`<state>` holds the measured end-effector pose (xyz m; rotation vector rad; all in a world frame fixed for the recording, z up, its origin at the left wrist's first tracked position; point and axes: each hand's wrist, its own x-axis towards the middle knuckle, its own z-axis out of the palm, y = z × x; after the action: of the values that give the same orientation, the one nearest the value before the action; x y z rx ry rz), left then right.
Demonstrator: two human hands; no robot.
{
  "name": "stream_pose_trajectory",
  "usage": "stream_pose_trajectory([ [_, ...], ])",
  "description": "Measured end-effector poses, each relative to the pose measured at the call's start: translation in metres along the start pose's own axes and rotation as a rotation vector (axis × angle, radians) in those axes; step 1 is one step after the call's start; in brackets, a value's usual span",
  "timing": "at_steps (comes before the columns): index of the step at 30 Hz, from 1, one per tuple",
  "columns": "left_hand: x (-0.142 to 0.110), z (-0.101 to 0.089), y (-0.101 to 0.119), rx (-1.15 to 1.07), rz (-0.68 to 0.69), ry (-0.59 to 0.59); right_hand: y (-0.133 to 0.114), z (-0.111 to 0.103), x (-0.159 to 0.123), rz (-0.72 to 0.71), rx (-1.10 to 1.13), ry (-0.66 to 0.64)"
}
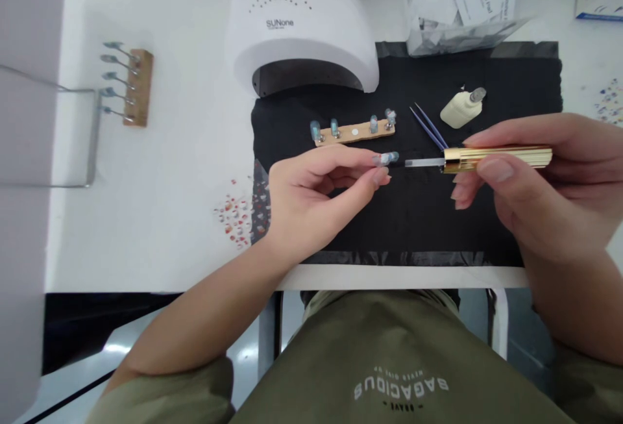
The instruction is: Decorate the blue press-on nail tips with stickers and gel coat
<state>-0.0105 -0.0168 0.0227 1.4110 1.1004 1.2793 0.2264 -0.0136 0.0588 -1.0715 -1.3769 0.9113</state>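
Observation:
Between the thumb and fingers of my left hand (316, 197) is a small blue-grey false nail (388, 158) with pale decoration. My right hand (545, 184) is closed round the ribbed gold handle of a nail polish brush (501, 158). The brush tip points left, a short gap from the nail. Behind my left hand lies a wooden nail stand (343, 136) bearing several similar nails, with a bare round spot at its middle. Blue tweezers (429, 126) and a cream bottle with a grey top (462, 109) lie behind the brush.
A white nail lamp (302, 28) stands at the back. A clear box of alcohol pad packets (467, 2) is at back right. A second wooden stand with nails (139, 87) is far left. Loose gems (238, 219) lie beside the black mat (413, 229).

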Motion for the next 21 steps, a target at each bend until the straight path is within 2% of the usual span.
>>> stream_pose_trajectory([
  [5, -0.0008, -0.0011, -0.0023, -0.026, 0.021, -0.018, 0.0058, 0.0003, -0.0041, -0.072, -0.02, -0.079],
  [10, -0.0009, 0.0, -0.0018, 0.011, 0.003, -0.004, 0.0079, 0.004, -0.005, -0.041, -0.023, -0.061],
  [17, 0.0001, 0.0, -0.0002, -0.003, 0.029, 0.0, 0.0084, 0.0003, -0.002, -0.082, -0.046, -0.068],
  [21, -0.0001, -0.0003, 0.001, 0.004, 0.024, -0.001, 0.0079, 0.0006, -0.0017, -0.061, -0.044, -0.027],
])
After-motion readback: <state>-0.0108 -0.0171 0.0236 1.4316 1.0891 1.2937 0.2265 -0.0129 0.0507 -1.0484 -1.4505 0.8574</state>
